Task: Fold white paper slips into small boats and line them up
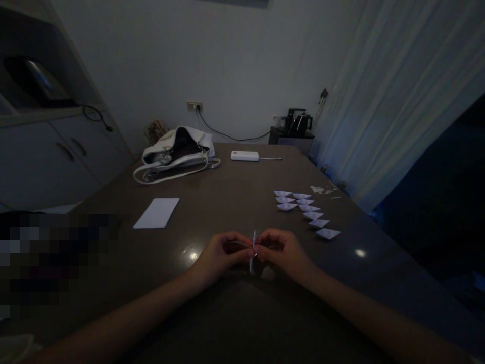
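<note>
Between my two hands, above the dark table [212, 202], is a small folded piece of white paper [251, 263], seen nearly edge-on. My left hand [224, 253] pinches it from the left with thumb and fingers. From the right, my right hand [281, 251] pinches the same paper, its fingertips close against those of the left. The fingers cover the middle of the paper. To the right of my hands lie several small folded paper boats [312, 215] in two uneven rows. A stack of white paper sheets [157, 213] lies to the left.
A white handbag [178, 151] with its strap lies at the back left. Beside it is a white power bank [244, 155] with a short cable. White paper scraps [321, 190] lie near the right edge. A black kettle [302, 123] stands beyond the table.
</note>
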The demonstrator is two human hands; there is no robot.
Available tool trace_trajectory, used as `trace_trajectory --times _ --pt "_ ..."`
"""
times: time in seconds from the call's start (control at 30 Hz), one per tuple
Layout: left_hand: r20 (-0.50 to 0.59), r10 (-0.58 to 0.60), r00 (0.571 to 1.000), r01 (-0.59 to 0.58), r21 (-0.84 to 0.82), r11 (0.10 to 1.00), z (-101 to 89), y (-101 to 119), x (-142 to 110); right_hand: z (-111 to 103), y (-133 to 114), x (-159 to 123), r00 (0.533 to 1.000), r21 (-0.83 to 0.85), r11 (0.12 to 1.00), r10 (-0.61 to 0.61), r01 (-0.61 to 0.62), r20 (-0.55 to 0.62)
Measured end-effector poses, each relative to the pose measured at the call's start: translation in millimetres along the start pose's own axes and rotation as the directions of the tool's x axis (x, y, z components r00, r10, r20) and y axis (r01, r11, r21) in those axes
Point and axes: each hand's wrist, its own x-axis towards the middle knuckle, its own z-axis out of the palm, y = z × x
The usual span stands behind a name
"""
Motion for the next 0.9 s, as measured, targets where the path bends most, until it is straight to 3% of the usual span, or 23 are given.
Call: trace_trajectory --times 0.27,0.53,0.67,0.77,0.9 --pt "0.005 0.059 0.998 -0.06 0.079 0.995 1.6 -0.8 0.4 0.4 -1.8 -1.0 1.0 -0.003 1.0 -0.007 0.007 -0.014" --pt "-0.031 0.088 0.996 -0.083 0.127 0.988 4.5 0.3 -1.3 0.2 -2.3 -3.9 0.992 -0.132 0.984 -0.122 0.118 -0.025" --pt "-0.055 0.135 0.989 -0.12 0.226 0.967 7.1 -3.1 -2.7 3.3 0.7 -5.6 0.989 -0.195 0.975 -0.123 0.105 -0.08" --pt "-0.03 0.193 0.981 -0.178 0.271 0.946 7.1 -4.9 -3.6 4.7 3.5 -5.1 0.995 -0.15 0.987 -0.069 0.057 -0.073" --pt "0.006 0.246 0.969 -0.235 0.326 0.916 1.1 -4.1 -2.7 0.9 5.0 -0.9 1.0 0.034 0.999 0.002 -0.002 -0.013"
